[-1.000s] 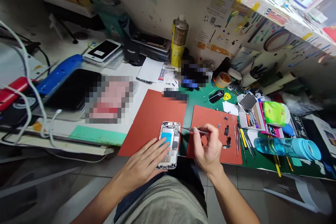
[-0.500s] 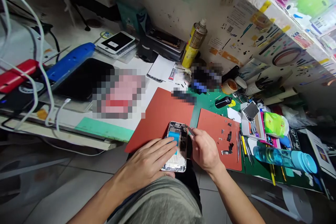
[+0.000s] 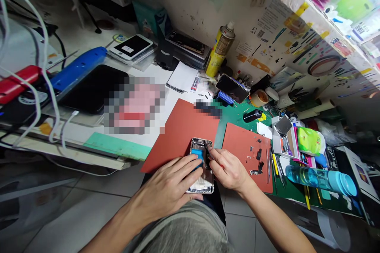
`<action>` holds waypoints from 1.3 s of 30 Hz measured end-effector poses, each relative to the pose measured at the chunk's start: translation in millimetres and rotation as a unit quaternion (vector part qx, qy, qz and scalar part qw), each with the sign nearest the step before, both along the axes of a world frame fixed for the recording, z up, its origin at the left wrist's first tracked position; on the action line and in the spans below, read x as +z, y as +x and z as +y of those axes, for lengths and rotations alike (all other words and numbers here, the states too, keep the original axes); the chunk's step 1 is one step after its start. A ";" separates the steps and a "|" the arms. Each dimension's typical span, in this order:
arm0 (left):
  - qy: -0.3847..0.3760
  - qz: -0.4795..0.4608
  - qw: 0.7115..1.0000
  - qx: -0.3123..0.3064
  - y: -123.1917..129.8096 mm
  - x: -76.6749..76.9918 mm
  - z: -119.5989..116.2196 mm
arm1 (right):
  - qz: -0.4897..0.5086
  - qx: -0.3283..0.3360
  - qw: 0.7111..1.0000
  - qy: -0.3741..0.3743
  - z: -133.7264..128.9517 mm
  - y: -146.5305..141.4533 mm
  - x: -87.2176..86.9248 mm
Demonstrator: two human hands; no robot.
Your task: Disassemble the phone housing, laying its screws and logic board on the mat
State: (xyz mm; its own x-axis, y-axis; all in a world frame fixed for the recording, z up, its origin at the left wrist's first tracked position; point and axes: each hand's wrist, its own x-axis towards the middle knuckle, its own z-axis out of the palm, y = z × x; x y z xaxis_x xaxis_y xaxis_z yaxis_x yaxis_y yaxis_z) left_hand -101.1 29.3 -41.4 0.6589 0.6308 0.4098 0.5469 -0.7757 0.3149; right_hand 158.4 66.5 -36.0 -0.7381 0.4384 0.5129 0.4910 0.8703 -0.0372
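Note:
An opened smartphone (image 3: pixel 204 182), its inner parts showing, lies tilted at the front edge of a red mat, just above my lap. My left hand (image 3: pixel 175 178) grips it from the left, fingers flat across its inside by a blue strip (image 3: pixel 197 152) and thumb at the bottom edge. My right hand (image 3: pixel 227 166) is closed in a pinch at the phone's upper right side. In its fingertips is a thin metal tool, mostly hidden, so its kind cannot be made out. Small removed parts (image 3: pixel 260 154) are spread on the second red mat (image 3: pixel 237 138) to the right.
Tweezers and screwdrivers (image 3: pixel 276 166) lie right of the parts, near a blue water bottle (image 3: pixel 320 178). A propped phone (image 3: pixel 233 88) and a yellow spray can (image 3: pixel 219 51) stand at the back. A black tablet-like screen (image 3: pixel 95 89) and white cables (image 3: pixel 44 47) occupy the left.
My right hand has moved left, from the phone's right edge onto its upper inside, fingertips now over it. The phone has shifted slightly right. My left hand still holds it.

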 end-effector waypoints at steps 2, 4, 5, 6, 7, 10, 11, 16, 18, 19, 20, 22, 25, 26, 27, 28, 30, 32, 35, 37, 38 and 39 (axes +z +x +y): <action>0.002 -0.002 1.000 0.001 0.7 1.4 0.2 | -0.005 -0.001 1.000 -0.005 0.3 0.4 -1.6; 0.006 -0.003 1.000 0.003 1.4 3.0 0.7 | -0.007 -0.002 1.000 -0.005 0.6 -0.1 -2.0; 0.008 -0.004 1.000 0.004 1.6 3.7 0.9 | -0.006 -0.003 1.000 -0.004 0.8 -0.6 -1.9; 0.008 -0.004 1.000 0.004 1.8 4.4 1.0 | -0.006 -0.005 1.000 -0.002 1.0 -1.3 -1.7; 0.007 -0.004 1.000 0.003 1.9 4.9 1.1 | -0.006 -0.007 1.000 0.000 1.2 -2.0 -1.4; 0.003 -0.002 1.000 0.003 2.0 5.5 1.2 | -0.010 -0.013 1.000 0.008 1.6 -3.7 -0.4; 0.003 -0.003 1.000 0.003 2.0 5.5 1.3 | -0.013 -0.013 1.000 0.013 1.7 -4.2 -0.1; 0.002 -0.005 1.000 0.008 2.2 7.5 2.3 | -0.033 -0.011 0.999 0.042 2.0 -6.7 3.1; -0.001 -0.005 1.000 0.007 2.2 9.0 2.9 | -0.044 -0.007 0.998 0.048 2.2 -7.9 5.7; -0.005 -0.006 1.000 0.005 2.2 9.7 3.1 | -0.049 -0.004 0.998 0.049 2.4 -8.3 7.4; -0.009 -0.008 1.000 0.002 2.2 10.2 3.3 | -0.055 0.000 0.997 0.049 2.6 -8.7 9.4; -0.019 -0.013 1.000 -0.003 2.0 10.5 3.4 | -0.072 0.007 0.996 0.049 3.4 -8.9 14.0; -0.029 -0.021 0.999 -0.004 1.9 9.2 3.4 | -0.107 0.000 0.992 0.072 5.1 -8.9 21.1; -0.031 -0.025 0.999 -0.005 1.9 8.7 3.5 | -0.118 -0.005 0.989 0.085 5.7 -9.1 23.1; -0.035 -0.028 0.999 -0.006 2.0 8.2 3.7 | -0.129 -0.010 0.987 0.098 6.4 -9.5 24.8; -0.039 -0.030 0.999 -0.007 2.3 8.0 3.9 | -0.138 -0.012 0.985 0.107 7.1 -10.2 26.2; -0.044 -0.033 0.998 -0.010 2.9 8.2 4.5 | -0.146 -0.002 0.983 0.113 8.5 -11.9 28.4; -0.047 -0.035 0.998 -0.011 3.4 8.9 5.1 | -0.147 0.016 0.983 0.109 10.1 -13.7 30.7; -0.046 -0.043 0.998 -0.009 3.5 9.8 5.7 | -0.155 0.041 0.982 0.102 12.9 -15.5 35.2; -0.044 -0.047 0.998 -0.006 3.2 9.6 5.9 | -0.167 0.051 0.980 0.099 14.7 -15.8 38.6; -0.042 -0.048 0.998 -0.005 3.0 9.4 5.9 | -0.171 0.056 0.979 0.099 15.6 -15.9 40.0; -0.041 -0.049 0.998 -0.003 2.9 9.1 5.9 | -0.174 0.061 0.978 0.099 16.4 -15.9 41.1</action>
